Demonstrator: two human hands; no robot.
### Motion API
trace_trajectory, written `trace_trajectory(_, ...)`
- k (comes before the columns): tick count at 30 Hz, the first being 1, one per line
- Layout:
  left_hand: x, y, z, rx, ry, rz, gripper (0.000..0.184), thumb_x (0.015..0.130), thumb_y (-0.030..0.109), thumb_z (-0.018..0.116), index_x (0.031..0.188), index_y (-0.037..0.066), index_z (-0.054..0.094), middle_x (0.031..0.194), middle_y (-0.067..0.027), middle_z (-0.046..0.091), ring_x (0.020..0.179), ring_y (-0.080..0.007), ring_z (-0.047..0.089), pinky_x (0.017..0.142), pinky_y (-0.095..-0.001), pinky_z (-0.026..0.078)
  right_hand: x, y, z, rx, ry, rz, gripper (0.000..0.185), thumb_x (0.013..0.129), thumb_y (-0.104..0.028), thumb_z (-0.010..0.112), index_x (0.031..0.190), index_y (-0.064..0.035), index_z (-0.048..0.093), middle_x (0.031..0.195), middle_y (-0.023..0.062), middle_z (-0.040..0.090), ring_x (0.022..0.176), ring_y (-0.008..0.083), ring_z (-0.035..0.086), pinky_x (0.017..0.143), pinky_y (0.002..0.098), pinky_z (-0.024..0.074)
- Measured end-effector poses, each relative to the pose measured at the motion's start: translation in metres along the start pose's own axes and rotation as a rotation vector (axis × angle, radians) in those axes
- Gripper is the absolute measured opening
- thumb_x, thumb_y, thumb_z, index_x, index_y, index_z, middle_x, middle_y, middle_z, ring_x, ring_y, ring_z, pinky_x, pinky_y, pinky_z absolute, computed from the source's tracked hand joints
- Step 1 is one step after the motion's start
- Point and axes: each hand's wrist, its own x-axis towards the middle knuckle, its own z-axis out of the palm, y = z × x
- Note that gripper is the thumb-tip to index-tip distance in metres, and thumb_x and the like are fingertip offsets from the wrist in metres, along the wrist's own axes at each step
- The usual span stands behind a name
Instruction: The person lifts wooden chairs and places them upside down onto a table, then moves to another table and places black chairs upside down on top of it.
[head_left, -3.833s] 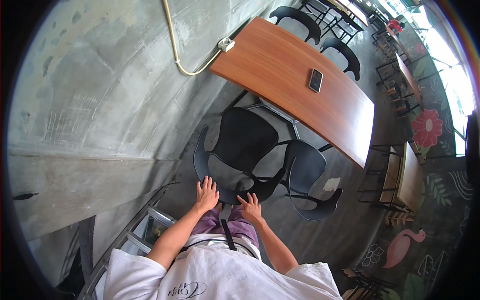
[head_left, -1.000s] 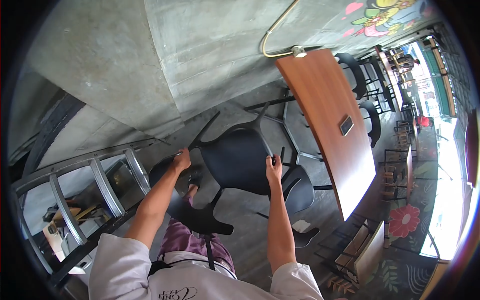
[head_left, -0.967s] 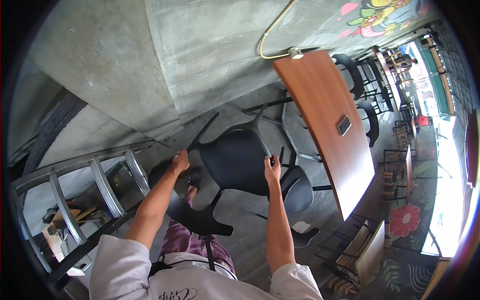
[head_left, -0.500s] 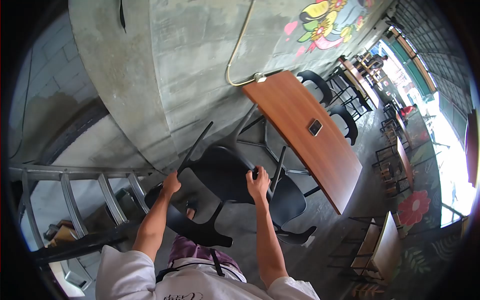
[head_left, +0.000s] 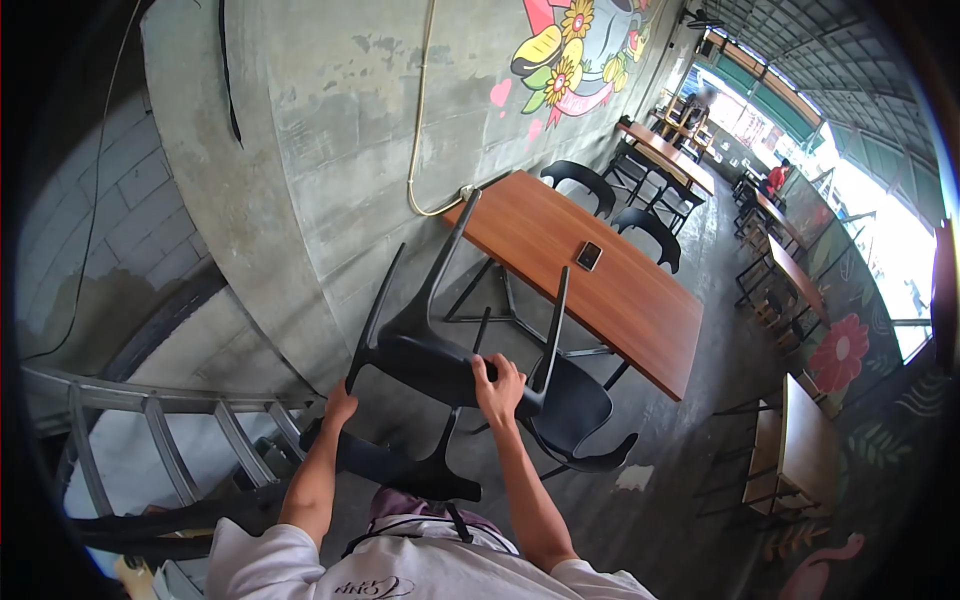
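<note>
- Held the black moulded-plastic chair with slender tapering legs [head_left: 425,365] tipped over in front of the torso, legs pointing up and forward, curved black backrest [head_left: 400,468] low near the body.
- Wrapped the left hand [head_left: 341,407] around an edge by a leg root, fingertips hidden; bent the right hand [head_left: 500,388] over the seat rim, fingers pressed onto the plastic.
- Called for an even share of weight between both grips (splayed legs probably made for an awkward swing).
- Needed firm wrists and slow turning, to spare the thighs a knock.
- Demanded care at the reddish-brown rectangular wooden desk [head_left: 640,320]; could not tell touching from apart at the leg tip nearest the corner.
- Warranted clearance from the second black plastic chair [head_left: 575,400], just beyond the right hand, and from the grey metal ladder-like frame [head_left: 168,440] at left.
- Deserved a glance too: the dark rectangular phone [head_left: 589,256] on the desk.
</note>
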Motion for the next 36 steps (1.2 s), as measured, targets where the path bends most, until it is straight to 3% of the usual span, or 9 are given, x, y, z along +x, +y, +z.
trace_trajectory(2, 0.012, -0.009, -0.008, -0.092, -0.022, -0.002, 0.039, 0.087, 0.018, 0.048, 0.121, 0.000, 0.057, 0.109, -0.0258, 0.064, 0.111, -0.0438, 0.057, 0.088, -0.0533, 0.045, -0.012, -0.022, -0.015, 0.011, 0.027, 0.144, 0.041, 0.087, -0.046, 0.063, 0.085, -0.0049, 0.070, 0.083, 0.0121, 0.067, 0.086, 0.0296, 0.060, 0.087, 0.0373, 0.0388)
trace_trajectory(4, 0.036, -0.017, -0.017, -0.294, -0.379, -0.232, 0.039, 0.092, 0.029, 0.043, 0.107, -0.001, 0.063, 0.097, -0.0222, 0.067, 0.094, -0.0356, 0.064, 0.076, -0.0488, 0.048, -0.022, -0.026, -0.014, 0.047, 0.139, 0.215, 0.045, 0.090, -0.047, 0.059, 0.089, -0.0050, 0.074, 0.080, 0.0134, 0.069, 0.082, 0.0311, 0.059, 0.084, 0.0389, 0.0420)
trace_trajectory(9, 0.082, -0.006, -0.002, -0.715, -0.002, -0.208, 0.046, 0.094, 0.042, 0.044, 0.096, 0.002, 0.067, 0.081, -0.0138, 0.067, 0.067, -0.0206, 0.064, 0.057, -0.0353, 0.048, -0.044, -0.039, -0.032, 0.091, 0.264, 0.167, 0.048, 0.093, -0.043, 0.055, 0.085, 0.0008, 0.073, 0.067, 0.0176, 0.065, 0.064, 0.0264, 0.057, 0.069, 0.0383, 0.0420)
trace_trajectory(15, 0.118, 0.125, -0.033, -0.779, -0.089, -0.098, 0.037, 0.089, 0.043, 0.056, 0.101, 0.009, 0.062, 0.091, -0.0050, 0.066, 0.079, -0.0176, 0.064, 0.070, -0.0339, 0.050, -0.081, -0.052, -0.080, 0.158, 0.168, 0.206, 0.049, 0.095, -0.040, 0.050, 0.079, 0.0031, 0.067, 0.068, 0.0140, 0.057, 0.069, 0.0246, 0.050, 0.069, 0.0388, 0.0364)
trace_trajectory(18, 0.157, 0.154, -0.024, -0.579, -0.342, 0.202, 0.034, 0.093, 0.041, 0.055, 0.102, 0.008, 0.056, 0.089, -0.0029, 0.064, 0.079, -0.0138, 0.063, 0.069, -0.0326, 0.050, -0.097, -0.055, -0.099, 0.175, 0.108, 0.251, 0.049, 0.093, -0.043, 0.051, 0.077, 0.0004, 0.067, 0.072, 0.0090, 0.055, 0.082, 0.0207, 0.043, 0.078, 0.0357, 0.0317)
trace_trajectory(20, 0.125, 0.199, -0.023, -0.669, -0.272, 0.139, 0.033, 0.091, 0.037, 0.060, 0.091, 0.004, 0.059, 0.081, -0.0052, 0.062, 0.077, -0.0165, 0.063, 0.063, -0.0337, 0.048, -0.105, -0.047, -0.104, 0.228, 0.150, 0.280, 0.049, 0.093, -0.043, 0.052, 0.075, 0.0002, 0.066, 0.071, 0.0078, 0.055, 0.081, 0.0199, 0.042, 0.077, 0.0353, 0.0313)
trace_trajectory(24, 0.116, 0.201, -0.010, -0.332, -0.074, 0.164, 0.037, 0.091, 0.039, 0.063, 0.084, 0.003, 0.061, 0.073, -0.0062, 0.064, 0.066, -0.0143, 0.065, 0.057, -0.0345, 0.051, -0.110, -0.032, -0.110, 0.284, 0.194, 0.307, 0.048, 0.093, -0.041, 0.054, 0.069, -0.0008, 0.064, 0.069, 0.0050, 0.055, 0.079, 0.0173, 0.042, 0.077, 0.0343, 0.0312)
trace_trajectory(28, 0.093, 0.202, -0.029, -0.683, -0.424, 0.019, 0.049, 0.083, 0.052, 0.073, 0.071, 0.008, 0.054, 0.054, 0.0000, 0.049, 0.041, -0.0111, 0.048, 0.041, -0.0281, 0.039, -0.111, -0.028, -0.113, 0.261, 0.240, 0.280, 0.049, 0.095, -0.039, 0.054, 0.065, -0.0019, 0.062, 0.060, 0.0031, 0.051, 0.072, 0.0159, 0.042, 0.077, 0.0341, 0.0307)
trace_trajectory(36, 0.086, 0.183, -0.038, -0.761, -0.551, -0.241, 0.036, 0.086, 0.032, 0.069, 0.066, 0.014, 0.045, 0.050, 0.0054, 0.036, 0.040, -0.0084, 0.033, 0.043, -0.0283, 0.032, -0.104, -0.020, -0.110, 0.184, 0.233, 0.242, 0.045, 0.096, -0.032, 0.059, 0.060, -0.0058, 0.062, 0.053, 0.0032, 0.051, 0.062, 0.0184, 0.042, 0.073, 0.0325, 0.0331)
